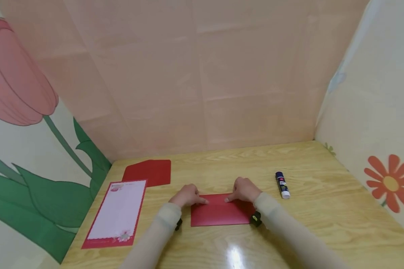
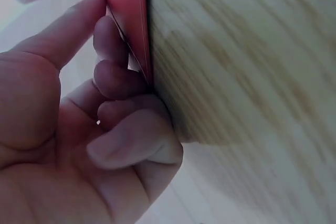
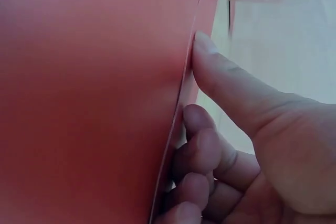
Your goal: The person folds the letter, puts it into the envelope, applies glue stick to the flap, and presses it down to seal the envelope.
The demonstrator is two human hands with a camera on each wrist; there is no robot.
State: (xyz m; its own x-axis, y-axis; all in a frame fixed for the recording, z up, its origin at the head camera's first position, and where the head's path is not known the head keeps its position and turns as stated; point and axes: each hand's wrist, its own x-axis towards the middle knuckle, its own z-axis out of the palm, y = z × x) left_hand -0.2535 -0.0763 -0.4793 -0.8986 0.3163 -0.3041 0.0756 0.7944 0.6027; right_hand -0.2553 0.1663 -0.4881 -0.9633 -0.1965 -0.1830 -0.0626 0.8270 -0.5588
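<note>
A red envelope [image 1: 220, 216] lies on the wooden table in front of me, its long sides running left to right. My left hand [image 1: 187, 195] pinches its far edge near the left corner, thumb on top and fingers curled beneath. My right hand [image 1: 245, 189] grips the same edge farther right in the same way. In the right wrist view, a narrow gap shows between layers of the envelope [image 3: 94, 103] along that edge, beside the thumb. Up close in the left wrist view, the envelope's corner [image 2: 128, 9] meets my curled fingers.
A glue stick [image 1: 282, 185] with a dark cap lies to the right. Left of my hands is a white sheet with a red border [image 1: 116, 211], overlapping another red envelope [image 1: 151, 172]. Wall hangings stand behind and on both sides of the table.
</note>
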